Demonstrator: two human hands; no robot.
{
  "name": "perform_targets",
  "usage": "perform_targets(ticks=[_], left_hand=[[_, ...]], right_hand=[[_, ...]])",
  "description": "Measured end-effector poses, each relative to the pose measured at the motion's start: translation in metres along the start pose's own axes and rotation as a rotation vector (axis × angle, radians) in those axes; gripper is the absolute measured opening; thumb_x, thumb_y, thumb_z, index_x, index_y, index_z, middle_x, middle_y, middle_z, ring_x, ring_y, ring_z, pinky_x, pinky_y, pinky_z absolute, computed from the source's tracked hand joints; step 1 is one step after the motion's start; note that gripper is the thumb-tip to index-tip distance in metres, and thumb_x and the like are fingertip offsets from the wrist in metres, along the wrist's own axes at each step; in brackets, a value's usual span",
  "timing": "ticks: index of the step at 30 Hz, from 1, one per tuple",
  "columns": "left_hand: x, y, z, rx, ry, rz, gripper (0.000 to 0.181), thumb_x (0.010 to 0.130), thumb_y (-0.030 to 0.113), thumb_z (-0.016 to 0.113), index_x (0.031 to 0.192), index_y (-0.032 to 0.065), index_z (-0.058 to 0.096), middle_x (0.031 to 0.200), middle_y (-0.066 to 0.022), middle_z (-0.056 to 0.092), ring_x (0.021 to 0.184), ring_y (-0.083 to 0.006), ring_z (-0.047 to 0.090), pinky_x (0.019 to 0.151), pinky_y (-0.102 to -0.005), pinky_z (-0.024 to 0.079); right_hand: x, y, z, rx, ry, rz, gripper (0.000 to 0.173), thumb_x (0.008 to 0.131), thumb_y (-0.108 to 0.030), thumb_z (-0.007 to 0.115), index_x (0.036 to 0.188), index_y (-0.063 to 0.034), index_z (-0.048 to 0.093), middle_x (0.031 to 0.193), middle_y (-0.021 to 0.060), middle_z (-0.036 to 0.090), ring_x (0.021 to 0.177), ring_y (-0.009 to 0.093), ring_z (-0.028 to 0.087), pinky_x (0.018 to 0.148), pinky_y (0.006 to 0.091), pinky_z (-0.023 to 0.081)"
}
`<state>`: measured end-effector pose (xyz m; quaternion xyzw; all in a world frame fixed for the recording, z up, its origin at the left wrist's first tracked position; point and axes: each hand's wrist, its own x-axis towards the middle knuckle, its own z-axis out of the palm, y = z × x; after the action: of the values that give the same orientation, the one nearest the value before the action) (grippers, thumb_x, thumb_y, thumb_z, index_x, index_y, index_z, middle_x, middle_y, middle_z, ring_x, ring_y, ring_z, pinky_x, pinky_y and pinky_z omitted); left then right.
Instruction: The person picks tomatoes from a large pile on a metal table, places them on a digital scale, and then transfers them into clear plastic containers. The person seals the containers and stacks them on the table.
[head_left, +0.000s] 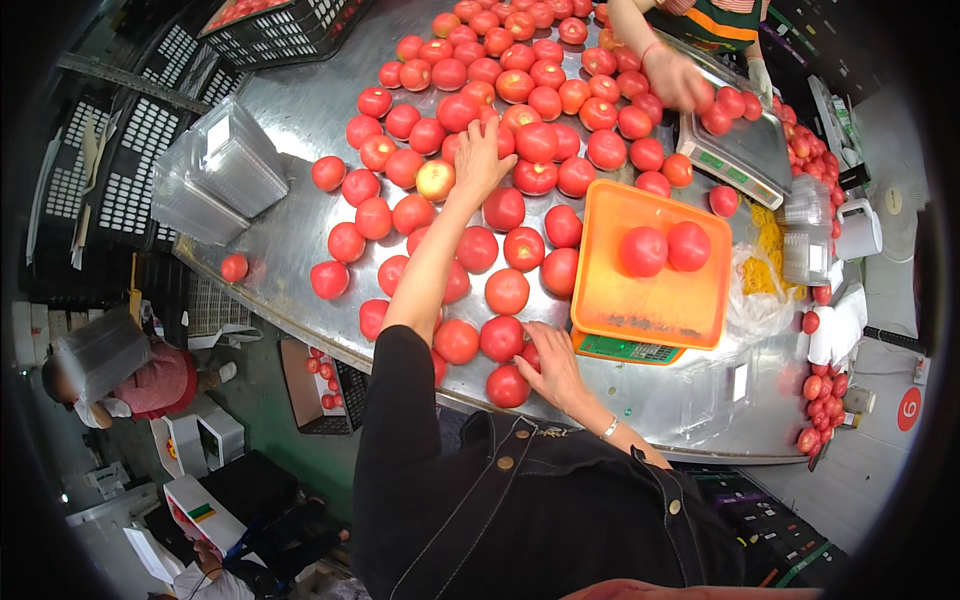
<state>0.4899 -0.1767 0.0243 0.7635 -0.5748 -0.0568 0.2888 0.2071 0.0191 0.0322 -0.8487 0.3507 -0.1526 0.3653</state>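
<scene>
My left hand reaches far over the metal table, its fingers on the red tomatoes spread there. A tomato lies against its thumb side; whether the hand grips it is hidden. Close to the near edge, my right hand curls thumb and fingers around a partly hidden tomato. Other tomatoes sit beside that hand. Right of it stands a digital scale topped by an orange tray. Two tomatoes, one left of the other, rest in the tray.
Across the table, a co-worker's hand is over tomatoes on a second scale. Stacked clear plastic containers stand at left. Yellow rubber bands and a clear plastic bag lie at right. A black crate sits at the far left corner.
</scene>
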Motion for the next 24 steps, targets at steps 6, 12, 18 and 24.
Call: perform_targets(ticks=[6,12,18,24], left_hand=[[-0.01,-0.007,-0.016,-0.115,0.099,0.006,0.067,0.068,0.019,0.075,0.129,0.0124,0.047,0.127,-0.0186,0.044,0.116,-0.0399,0.046,0.092,-0.048,0.046],[-0.088,-0.031,-0.089,0.138,0.007,-0.138,0.063,0.072,0.027,0.075,0.127,0.0111,0.049,0.122,-0.0158,0.05,0.112,-0.0359,0.05,0.089,-0.0486,0.046],[-0.027,-0.034,-0.066,0.122,-0.043,-0.033,0.052,0.079,0.03,0.07,0.123,0.0105,0.05,0.109,-0.0178,0.056,0.101,-0.0366,0.056,0.08,-0.0499,0.048],[0.063,-0.041,-0.01,0.149,0.065,-0.005,0.047,0.08,0.018,0.068,0.123,0.0115,0.049,0.11,-0.0238,0.055,0.099,-0.0393,0.058,0.077,-0.0493,0.05]], right_hand=[[-0.012,-0.004,-0.029,0.185,0.076,0.039,0.043,0.082,-0.009,0.065,0.122,0.0003,0.052,0.12,0.019,0.055,0.109,0.037,0.054,0.094,0.0402,0.045],[-0.035,0.008,-0.029,0.244,0.098,0.092,0.035,0.083,-0.005,0.064,0.117,-0.0008,0.057,0.117,0.0185,0.058,0.106,0.036,0.057,0.09,0.04,0.047],[-0.021,0.002,-0.03,0.287,0.099,0.086,0.03,0.083,-0.004,0.063,0.113,-0.0005,0.06,0.111,0.0175,0.061,0.102,0.034,0.06,0.087,0.0394,0.048],[-0.019,0.008,-0.038,0.306,0.135,0.143,0.024,0.084,-0.003,0.063,0.108,-0.0006,0.062,0.103,0.0171,0.064,0.095,0.034,0.062,0.082,0.0382,0.05]])
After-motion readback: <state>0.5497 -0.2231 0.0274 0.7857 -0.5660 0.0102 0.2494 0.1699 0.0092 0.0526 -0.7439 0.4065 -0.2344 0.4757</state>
